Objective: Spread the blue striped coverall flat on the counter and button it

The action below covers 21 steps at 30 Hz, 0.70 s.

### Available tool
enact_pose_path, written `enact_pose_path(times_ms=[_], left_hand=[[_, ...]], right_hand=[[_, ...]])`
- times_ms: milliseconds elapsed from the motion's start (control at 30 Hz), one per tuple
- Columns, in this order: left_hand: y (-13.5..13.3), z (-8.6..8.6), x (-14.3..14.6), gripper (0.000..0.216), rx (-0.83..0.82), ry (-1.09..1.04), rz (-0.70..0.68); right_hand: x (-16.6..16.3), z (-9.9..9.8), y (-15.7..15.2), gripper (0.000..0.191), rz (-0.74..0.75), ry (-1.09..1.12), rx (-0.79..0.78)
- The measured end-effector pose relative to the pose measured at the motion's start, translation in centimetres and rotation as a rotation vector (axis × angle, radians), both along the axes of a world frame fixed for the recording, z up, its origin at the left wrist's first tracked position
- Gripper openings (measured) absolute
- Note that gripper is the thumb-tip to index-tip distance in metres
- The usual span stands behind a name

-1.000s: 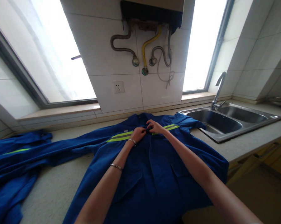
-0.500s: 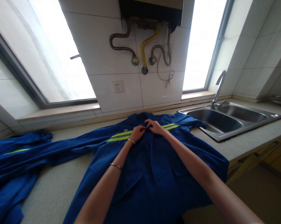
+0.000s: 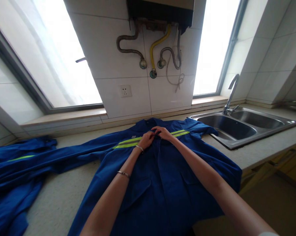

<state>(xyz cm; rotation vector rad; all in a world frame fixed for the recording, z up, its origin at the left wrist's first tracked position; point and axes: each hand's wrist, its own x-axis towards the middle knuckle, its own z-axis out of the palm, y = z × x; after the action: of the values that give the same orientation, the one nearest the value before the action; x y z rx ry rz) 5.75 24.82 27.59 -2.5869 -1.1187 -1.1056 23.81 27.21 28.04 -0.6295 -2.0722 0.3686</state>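
Observation:
A blue work jacket (image 3: pixel 143 183) with yellow-green reflective stripes lies spread front side up, its collar toward the wall and its lower part near me. My left hand (image 3: pixel 146 140), with bracelets on the wrist and forearm, pinches the front placket just below the collar. Right beside it, my right hand (image 3: pixel 163 133) grips the same placket from the other side. The fingertips of both hands meet there, and whatever small fastening lies between them is hidden. One sleeve stretches left across the counter; the other reaches toward the sink.
A second blue garment (image 3: pixel 10 183) lies at the left on the pale counter (image 3: pixel 52 203). To the right is a double steel sink (image 3: pixel 236 127) with a tap (image 3: pixel 231 91). Hoses (image 3: pixel 153 55) and a socket (image 3: pixel 125 90) are on the tiled wall beneath a dark appliance (image 3: pixel 160 13).
Both hands stay at the placket below the collar, with only slight finger movement. The whole view has shifted very slightly; the jacket lies as before.

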Motion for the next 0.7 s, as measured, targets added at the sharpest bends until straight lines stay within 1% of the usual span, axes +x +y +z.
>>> enact_pose_path(times_ms=[100, 167, 233, 300, 433, 567, 700], left_hand=[[-0.4, 0.2, 0.1, 0.013, 0.015, 0.044, 0.008], [-0.6, 0.2, 0.2, 0.013, 0.007, 0.040, 0.009], [-0.6, 0.3, 0.3, 0.013, -0.028, -0.002, 0.011], [-0.4, 0.3, 0.3, 0.013, -0.104, -0.067, 0.011], [0.1, 0.4, 0.1, 0.016, -0.256, -0.153, -0.028], [0.1, 0.4, 0.0, 0.017, -0.303, -0.187, -0.050], [0.2, 0.1, 0.1, 0.016, -0.326, -0.257, -0.059]], right_hand=[[-0.2, 0.0, 0.6, 0.060, -0.018, 0.067, -0.153], [-0.4, -0.2, 1.0, 0.056, -0.021, 0.142, -0.305], [-0.5, -0.3, 1.3, 0.056, -0.009, 0.206, -0.442], [-0.6, -0.5, 1.5, 0.057, 0.009, 0.234, -0.513], [-0.3, -0.6, 1.3, 0.059, 0.037, 0.232, -0.542], [0.3, -0.5, 0.7, 0.060, 0.117, 0.181, -0.544], [0.7, -0.5, 0.7, 0.060, 0.121, 0.126, -0.458]])
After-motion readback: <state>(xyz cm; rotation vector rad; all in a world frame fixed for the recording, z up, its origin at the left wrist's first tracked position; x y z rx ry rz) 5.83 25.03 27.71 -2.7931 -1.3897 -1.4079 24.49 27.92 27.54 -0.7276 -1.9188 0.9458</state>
